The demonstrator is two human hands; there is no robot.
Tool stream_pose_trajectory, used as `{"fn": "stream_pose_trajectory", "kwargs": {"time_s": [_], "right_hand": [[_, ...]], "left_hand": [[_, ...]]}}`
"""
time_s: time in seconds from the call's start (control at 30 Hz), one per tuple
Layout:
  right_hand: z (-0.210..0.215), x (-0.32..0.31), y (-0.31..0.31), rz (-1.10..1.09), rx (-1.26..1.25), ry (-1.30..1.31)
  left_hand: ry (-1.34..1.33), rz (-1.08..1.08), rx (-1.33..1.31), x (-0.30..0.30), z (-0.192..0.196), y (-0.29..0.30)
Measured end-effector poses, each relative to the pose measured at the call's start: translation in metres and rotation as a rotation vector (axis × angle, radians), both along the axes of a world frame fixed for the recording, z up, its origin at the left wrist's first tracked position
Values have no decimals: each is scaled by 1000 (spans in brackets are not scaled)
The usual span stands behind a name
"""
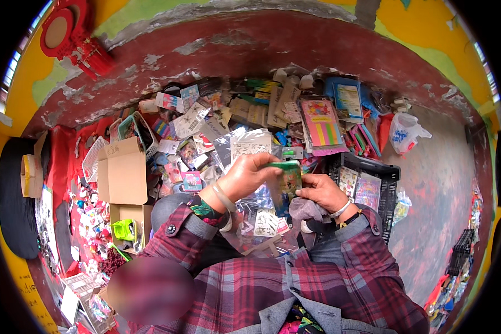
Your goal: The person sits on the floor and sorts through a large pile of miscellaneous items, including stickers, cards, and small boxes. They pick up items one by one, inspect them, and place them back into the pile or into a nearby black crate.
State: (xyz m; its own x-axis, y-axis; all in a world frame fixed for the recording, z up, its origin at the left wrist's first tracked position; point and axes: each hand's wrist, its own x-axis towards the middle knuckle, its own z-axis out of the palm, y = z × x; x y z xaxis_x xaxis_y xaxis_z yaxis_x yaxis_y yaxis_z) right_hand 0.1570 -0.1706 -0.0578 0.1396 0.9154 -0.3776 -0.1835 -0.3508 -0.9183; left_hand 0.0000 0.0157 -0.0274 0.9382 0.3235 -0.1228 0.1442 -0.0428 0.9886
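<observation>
In front of my body I hold up a flat green packet [288, 186] with a dark printed front. My left hand [246, 177] pinches it near the top left, its fingers bent over the edge. At its right edge, my right hand [324, 192] grips with thumb and fingers. A greyish-mauve cloth [309, 210] bunches just below my right hand; whether the fingers also hold it, I cannot tell. Clear plastic sleeves with black-and-white printed sheets [266, 222] lie below the packet, by my knees. Beyond my hands another patterned sheet [251, 142] rests on the pile.
A black plastic crate [392, 181] with flat packs stands by my right knee. To my left are an open cardboard box [129, 211] holding a bright green item and a white basket [94, 158]. Mixed packaged goods heap against the red wall [250, 47]. A white plastic bag [407, 133] sits right.
</observation>
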Motion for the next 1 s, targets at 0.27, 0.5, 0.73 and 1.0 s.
{"fn": "stream_pose_trajectory", "kwargs": {"time_s": [0.27,0.5,0.73,1.0], "right_hand": [[-4,-14,6,-136,54,-848],[43,-41,9,305,218,-809],[50,-2,22,255,166,-773],[30,42,53,299,90,-793]], "left_hand": [[34,332,-80,25,-31,41],[352,505,238,99,-137,155],[118,249,1085,196,-197,246],[494,445,1095,253,-290,298]]}}
